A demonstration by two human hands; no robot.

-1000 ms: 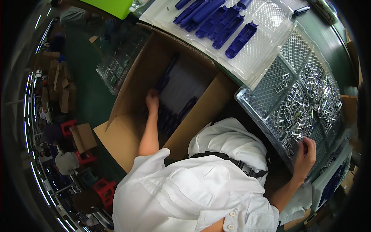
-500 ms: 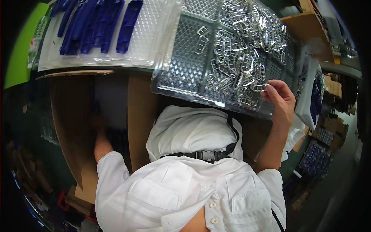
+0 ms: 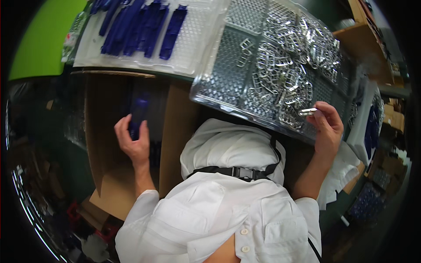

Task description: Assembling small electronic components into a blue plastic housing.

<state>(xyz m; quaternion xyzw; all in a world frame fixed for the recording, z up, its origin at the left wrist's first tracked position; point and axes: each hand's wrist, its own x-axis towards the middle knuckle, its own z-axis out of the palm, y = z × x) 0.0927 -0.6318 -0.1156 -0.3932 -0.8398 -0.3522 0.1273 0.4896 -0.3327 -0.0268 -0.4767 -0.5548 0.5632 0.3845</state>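
Observation:
My left hand (image 3: pixel 135 142) has its thumb and fingers around the near end of a long dark-blue plastic piece (image 3: pixel 139 111). The piece points away from me over the open cardboard box (image 3: pixel 175 122), its far end smeared by motion. Between the thumb and fingers of my right hand (image 3: pixel 328 127) is a small shiny metal buckle (image 3: pixel 308 111), seen nearly edge-on. This hand is over the near right part of a clear plastic tray (image 3: pixel 212 83). Many loose metal buckles (image 3: pixel 285 61) lie heaped in the tray, with a few apart at its left.
Left of the buckle tray is a white textured tray (image 3: pixel 188 39) bearing several blue plastic pieces (image 3: pixel 173 33). A lime-green surface (image 3: pixel 44 39) lies at the far left. Cardboard (image 3: pixel 366 44) stands at the back right, and another white tray (image 3: pixel 362 122) leans at the right.
My left hand has come up from deep in the box, now with the blue plastic piece in it. My right hand still holds the buckle, now turned more edge-on. The whole view has shifted.

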